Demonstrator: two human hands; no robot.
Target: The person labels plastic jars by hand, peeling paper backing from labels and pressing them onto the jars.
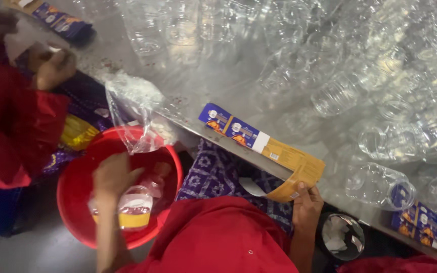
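My left hand (113, 177) reaches down into a red basin (74, 194) and rests on a clear plastic bottle with a yellow label (132, 210). My right hand (305, 203) pinches the curled yellow end of a strip of blue and yellow labels (259, 141) that lies along the edge of the metal table (218, 76). A clear plastic bag (135, 114) hangs over the table edge above the basin.
Several clear unlabelled bottles (375, 101) cover the table. One labelled bottle (380, 187) lies at the right, next to more labels (421, 222). Another person in red (6, 126) sits at the left, hand (51, 68) on the table. A small bin (341, 236) stands below.
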